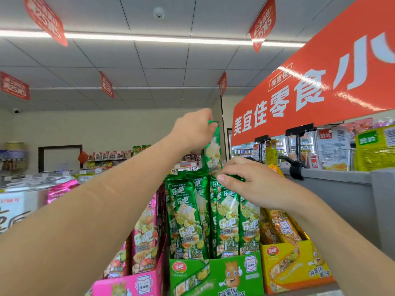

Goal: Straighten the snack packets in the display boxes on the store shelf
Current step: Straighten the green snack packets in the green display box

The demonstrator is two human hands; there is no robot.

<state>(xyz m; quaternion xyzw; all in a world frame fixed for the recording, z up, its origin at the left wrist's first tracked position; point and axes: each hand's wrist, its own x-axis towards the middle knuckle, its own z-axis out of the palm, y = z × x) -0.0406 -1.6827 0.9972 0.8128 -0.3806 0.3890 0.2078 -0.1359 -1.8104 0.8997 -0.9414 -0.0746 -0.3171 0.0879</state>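
Note:
A green display box stands in the middle of the shelf, filled with several tall green snack packets standing upright. My left hand pinches the top of one green packet and holds it raised above the row at the back of the box. My right hand rests on the tops of the packets at the box's right side, fingers closed on their upper edges. A pink display box with pink packets stands to the left. A yellow display box with yellow packets stands to the right.
A grey counter ledge runs at the right, with bagged snacks and black clip holders on it. A large orange store sign hangs above. More shelves fill the background, and orange promo tags hang from the ceiling.

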